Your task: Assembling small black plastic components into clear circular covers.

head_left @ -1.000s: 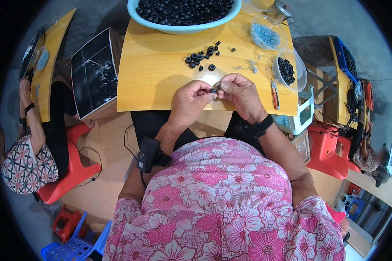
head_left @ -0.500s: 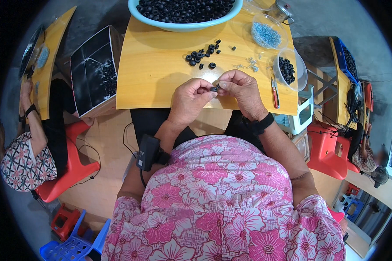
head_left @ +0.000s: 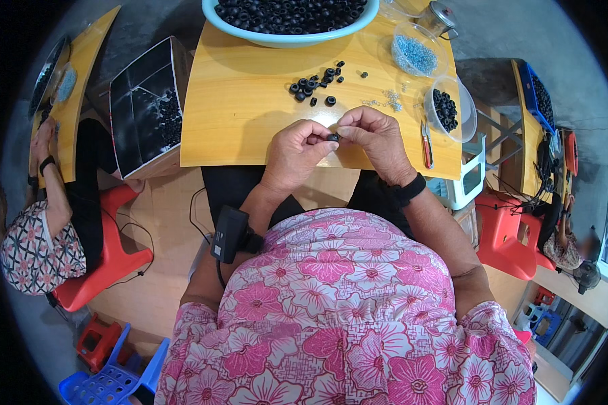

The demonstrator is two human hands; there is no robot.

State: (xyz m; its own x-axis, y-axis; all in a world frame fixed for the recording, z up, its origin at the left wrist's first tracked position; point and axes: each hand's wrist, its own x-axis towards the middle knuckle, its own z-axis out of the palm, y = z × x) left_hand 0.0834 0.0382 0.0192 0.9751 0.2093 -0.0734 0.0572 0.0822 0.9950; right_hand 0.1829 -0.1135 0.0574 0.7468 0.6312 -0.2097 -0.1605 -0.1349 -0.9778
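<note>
Close to the near edge of the yellow table, my left hand (head_left: pixel 294 152) pinches a small round black part (head_left: pixel 332 137) between thumb and fingers. My right hand (head_left: pixel 378 140) is closed in a pinch right against that part; whatever tiny piece its fingertips hold is too small to make out. Beyond my hands lies a loose group of small black ring-shaped parts (head_left: pixel 302 88), with a single one (head_left: pixel 330 101) nearer to me. Several small shiny metal pieces (head_left: pixel 392 100) are scattered past my right hand.
A light-blue basin (head_left: pixel 287 40) heaped with black parts stands at the far edge. On the right are a clear tub (head_left: pixel 415 54) of bluish pieces, a clear bowl (head_left: pixel 446 111) of black parts and red-handled cutters (head_left: pixel 427 145). A co-worker (head_left: pixel 47 236) sits left.
My right fingertips have shifted slightly over the black part, which my left hand still grips. At left, the co-worker's hand has moved a little.
</note>
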